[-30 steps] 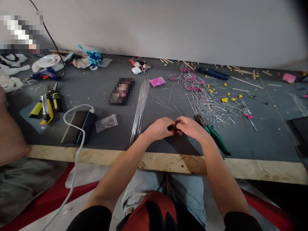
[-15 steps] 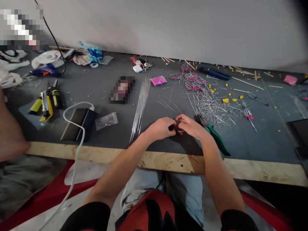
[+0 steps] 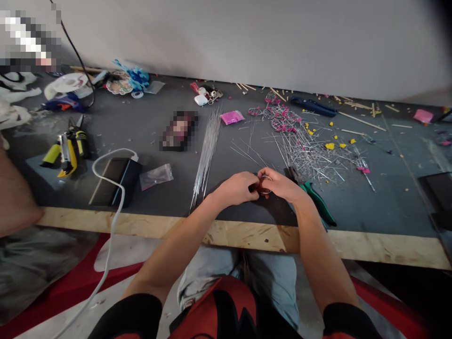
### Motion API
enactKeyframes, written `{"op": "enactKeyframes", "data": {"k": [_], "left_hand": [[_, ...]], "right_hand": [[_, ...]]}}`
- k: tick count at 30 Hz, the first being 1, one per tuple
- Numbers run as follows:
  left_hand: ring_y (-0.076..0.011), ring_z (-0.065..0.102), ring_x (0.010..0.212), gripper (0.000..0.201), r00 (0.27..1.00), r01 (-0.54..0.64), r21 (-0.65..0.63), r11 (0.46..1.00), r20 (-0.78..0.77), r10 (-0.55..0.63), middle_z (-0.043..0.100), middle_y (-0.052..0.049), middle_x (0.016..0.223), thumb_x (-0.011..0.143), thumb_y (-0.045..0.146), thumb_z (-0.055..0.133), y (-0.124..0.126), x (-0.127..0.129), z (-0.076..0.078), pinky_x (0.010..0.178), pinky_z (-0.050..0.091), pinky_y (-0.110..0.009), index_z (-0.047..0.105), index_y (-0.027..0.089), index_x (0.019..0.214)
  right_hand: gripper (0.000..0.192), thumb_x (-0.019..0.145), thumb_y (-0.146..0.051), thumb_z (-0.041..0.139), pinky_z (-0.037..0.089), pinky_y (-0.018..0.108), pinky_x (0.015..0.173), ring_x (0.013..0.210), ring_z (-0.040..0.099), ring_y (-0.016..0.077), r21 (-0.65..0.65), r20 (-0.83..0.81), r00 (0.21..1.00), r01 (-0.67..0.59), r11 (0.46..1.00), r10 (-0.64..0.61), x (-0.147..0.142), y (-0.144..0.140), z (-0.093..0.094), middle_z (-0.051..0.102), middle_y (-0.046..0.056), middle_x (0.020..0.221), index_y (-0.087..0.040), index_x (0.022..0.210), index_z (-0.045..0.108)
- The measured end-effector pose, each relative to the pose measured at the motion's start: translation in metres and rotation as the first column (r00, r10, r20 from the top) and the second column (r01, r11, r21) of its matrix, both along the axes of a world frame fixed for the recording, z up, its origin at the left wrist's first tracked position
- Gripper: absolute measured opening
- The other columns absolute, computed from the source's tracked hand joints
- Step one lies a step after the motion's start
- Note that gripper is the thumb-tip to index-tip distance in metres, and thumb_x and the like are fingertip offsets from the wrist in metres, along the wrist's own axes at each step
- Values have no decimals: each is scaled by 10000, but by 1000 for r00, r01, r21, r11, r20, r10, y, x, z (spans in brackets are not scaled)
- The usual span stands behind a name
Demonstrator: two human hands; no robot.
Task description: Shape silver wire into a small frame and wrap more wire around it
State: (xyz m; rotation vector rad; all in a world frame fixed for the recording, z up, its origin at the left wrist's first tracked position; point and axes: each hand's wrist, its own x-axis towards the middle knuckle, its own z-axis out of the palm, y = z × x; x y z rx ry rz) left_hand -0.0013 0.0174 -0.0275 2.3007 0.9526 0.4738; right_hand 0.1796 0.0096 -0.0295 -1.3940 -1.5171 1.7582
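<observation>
My left hand (image 3: pixel 235 188) and my right hand (image 3: pixel 280 184) meet over the near part of the dark table (image 3: pixel 148 207). Between the fingertips they pinch a small dark red piece with a thin wire loop (image 3: pixel 264 184). Both hands' fingers are curled around it, and most of the piece is hidden by them. Green-handled pliers (image 3: pixel 314 200) lie just right of my right hand. A bundle of long straight wires (image 3: pixel 207 153) lies to the left of my left hand.
A heap of cut wires with pink and yellow bits (image 3: pixel 307 146) spreads at the right. A phone on a white cable (image 3: pixel 113 181), a small plastic bag (image 3: pixel 156 176), yellow-black tools (image 3: pixel 68 148) and a pink packet (image 3: pixel 231 117) lie around. Another person's arm (image 3: pixel 12 193) is at the left.
My hands stay together at the same spot, with the fingers shifting slightly and the wire loop now showing by my right fingers. The view has drifted a little.
</observation>
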Motion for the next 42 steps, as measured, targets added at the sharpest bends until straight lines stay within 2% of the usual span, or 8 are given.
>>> {"op": "enactKeyframes", "data": {"k": [12,21,26,33,37,42], "left_hand": [[-153,537,681,51,989,-2,-7,1000,-147,1,598,-22,731,706,206,511,-2,2,4,603,375,-265,554,182,719],[-159,542,681,75,985,-10,11,1000,-172,12,596,-28,730,715,215,514,0,2,-2,596,369,-269,574,178,741],[-145,521,665,52,996,-16,-1,1000,-87,16,591,-18,708,716,184,521,0,0,-5,596,361,-259,572,176,719],[-105,477,604,34,988,-122,-108,987,85,131,556,20,655,709,163,537,2,0,-8,566,349,-231,567,173,698],[-93,505,609,95,955,-191,-193,962,190,228,602,18,707,746,176,525,4,-1,-8,568,376,-219,612,176,785],[-116,605,758,168,877,-209,-346,915,348,332,671,-23,869,791,212,528,7,1,-12,698,464,-241,630,171,918]], "right_hand": [[130,741,-170,479,447,249,549,529,557,111,4,18,999,-29,1000,29,0,1,0,582,-46,632,-213,863,469],[136,738,-151,478,448,247,553,537,556,109,1,8,1000,-31,1000,31,0,1,-1,584,-44,634,-211,860,478],[112,759,-162,455,445,251,553,541,540,106,4,-2,999,47,999,-47,-4,-2,0,568,-45,629,-212,855,481],[117,761,-183,521,455,254,567,596,549,104,-8,-139,989,59,998,-59,-1,-1,4,573,-38,701,-206,873,498],[142,774,-230,574,469,257,598,624,554,100,42,-200,971,140,989,-129,-1,1,4,582,-34,738,-211,907,531],[236,772,-263,610,506,287,666,707,590,123,90,-272,931,277,957,-244,-4,3,2,618,-10,833,-234,997,544]]}}
